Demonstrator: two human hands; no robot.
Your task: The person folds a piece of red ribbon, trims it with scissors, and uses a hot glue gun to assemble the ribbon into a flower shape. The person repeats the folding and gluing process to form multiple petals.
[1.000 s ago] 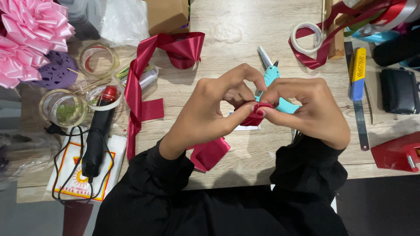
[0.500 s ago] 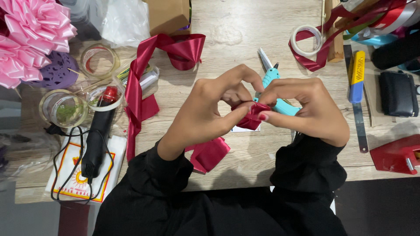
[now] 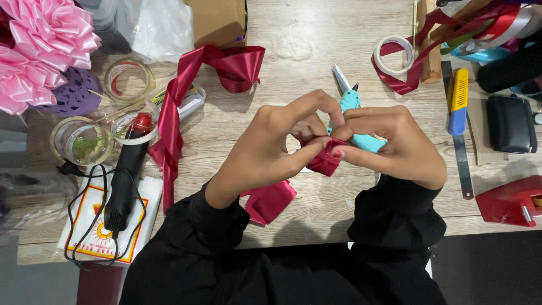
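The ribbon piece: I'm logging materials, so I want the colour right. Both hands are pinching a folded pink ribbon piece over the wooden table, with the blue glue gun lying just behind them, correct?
Not quite. The ribbon piece is dark red, not pink. The head view shows the left hand and right hand pinching it over the wooden table, the blue glue gun just behind.

At my ten o'clock sits a pink ribbon bow [image 3: 39, 51] beside a purple cut-out ball [image 3: 76, 96]. Clear tape rolls [image 3: 82, 141] lie at nine o'clock, with a black corded tool [image 3: 127, 181] resting on a white printed packet [image 3: 93, 226]. At twelve stands a cardboard box [image 3: 217, 21]. At two lies a blue-and-yellow utility knife [image 3: 457, 101], then a black pouch [image 3: 511, 123]; a red dispenser [image 3: 511, 200] sits at three.
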